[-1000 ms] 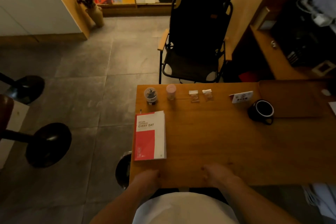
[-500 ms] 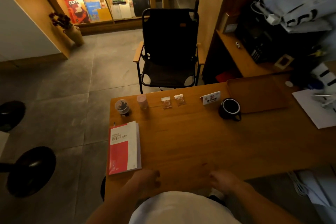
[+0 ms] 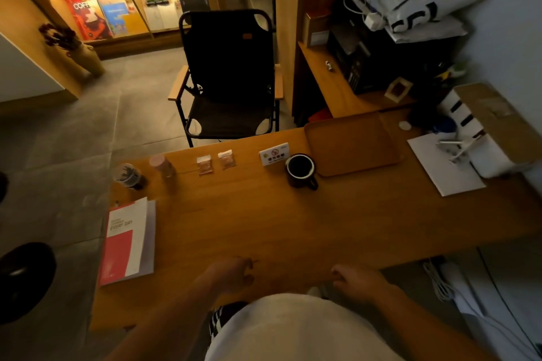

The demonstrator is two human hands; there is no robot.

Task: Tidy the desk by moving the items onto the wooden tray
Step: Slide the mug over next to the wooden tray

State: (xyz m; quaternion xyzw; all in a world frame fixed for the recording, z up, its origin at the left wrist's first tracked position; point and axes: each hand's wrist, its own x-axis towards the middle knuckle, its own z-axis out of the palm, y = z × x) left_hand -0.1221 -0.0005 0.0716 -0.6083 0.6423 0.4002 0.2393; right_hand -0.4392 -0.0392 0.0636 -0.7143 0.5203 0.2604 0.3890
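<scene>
The wooden tray (image 3: 352,141) lies bare at the desk's far right. Left of it stand a black mug (image 3: 300,169) and a small white sign card (image 3: 274,153). Two small sachets (image 3: 215,163) lie further left, then a pink-capped jar (image 3: 162,165) and a dark jar (image 3: 129,176). A red and white booklet (image 3: 127,240) lies at the left edge. My left hand (image 3: 231,274) and my right hand (image 3: 359,280) rest at the near edge, fingers loosely curled, holding nothing.
A black folding chair (image 3: 228,79) stands beyond the desk (image 3: 264,223). White paper (image 3: 443,164) and a cardboard box (image 3: 495,123) sit to the right of the tray. A shelf with a black appliance (image 3: 360,58) is behind. Black stools (image 3: 23,278) stand left.
The view has swung right and up, bringing the tray, paper and box into sight. Both hands stay at the near desk edge, holding nothing.
</scene>
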